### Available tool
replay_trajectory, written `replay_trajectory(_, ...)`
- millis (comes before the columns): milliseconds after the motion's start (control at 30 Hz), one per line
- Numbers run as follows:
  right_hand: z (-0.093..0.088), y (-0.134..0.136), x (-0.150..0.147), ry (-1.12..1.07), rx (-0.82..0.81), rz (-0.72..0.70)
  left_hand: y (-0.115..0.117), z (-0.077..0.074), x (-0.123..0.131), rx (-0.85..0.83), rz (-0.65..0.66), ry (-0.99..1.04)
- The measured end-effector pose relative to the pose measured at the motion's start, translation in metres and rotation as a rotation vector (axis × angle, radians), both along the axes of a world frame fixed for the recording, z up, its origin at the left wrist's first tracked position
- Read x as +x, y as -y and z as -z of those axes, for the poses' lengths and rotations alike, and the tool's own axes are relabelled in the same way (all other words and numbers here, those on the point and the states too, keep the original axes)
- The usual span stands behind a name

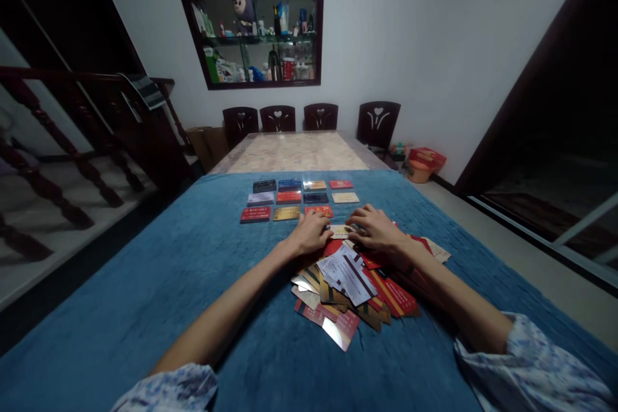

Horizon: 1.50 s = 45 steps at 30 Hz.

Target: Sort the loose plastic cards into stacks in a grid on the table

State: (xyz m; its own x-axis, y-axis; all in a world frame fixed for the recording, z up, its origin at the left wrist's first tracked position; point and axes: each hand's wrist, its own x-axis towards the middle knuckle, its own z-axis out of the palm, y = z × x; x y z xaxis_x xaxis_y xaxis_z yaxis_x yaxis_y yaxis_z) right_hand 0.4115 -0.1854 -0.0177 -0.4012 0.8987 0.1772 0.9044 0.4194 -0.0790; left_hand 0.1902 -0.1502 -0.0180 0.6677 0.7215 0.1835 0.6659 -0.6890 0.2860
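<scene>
A pale cream card point(340, 232) lies level between my two hands above the far edge of a loose heap. My left hand point(309, 233) has its fingers curled and pinches the left end of this card. At the card's right end is my right hand point(375, 229), fingers bent and closed on it. Below them spreads a jumbled pile of cards point(352, 277), with white, gold and red ones overlapping, some showing dark stripes. Beyond my hands stand neat stacks in rows, among them a red stack point(255, 214), a gold stack point(287, 213) and a black stack point(264, 185).
A blue cloth point(203, 257) covers the near part of the long table point(299, 149). Several dark chairs point(277, 119) stand at its far end. A wooden railing point(62, 161) runs along the left; an orange bucket point(419, 167) sits on the floor at right.
</scene>
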Motion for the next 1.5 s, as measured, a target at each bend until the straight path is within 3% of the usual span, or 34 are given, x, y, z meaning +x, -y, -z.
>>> replay_trajectory(267, 0.003, -0.002, 0.004, 0.004, -0.083, -0.006, -0.005, 0.001, 0.013, -0.073, -0.026, -0.054)
replay_trajectory(700, 0.019, -0.021, 0.017, -0.208, -0.043, -0.034, -0.018, 0.010, 0.014, -0.220, -0.095, 0.238)
replay_trajectory(1033, 0.016, -0.026, 0.017, -0.315, -0.030, -0.047, -0.018, 0.015, 0.017, -0.191, -0.093, 0.371)
replay_trajectory(1500, 0.009, -0.019, 0.011, -0.379, 0.005, -0.006, -0.006, -0.002, 0.017, -0.087, -0.129, 0.330)
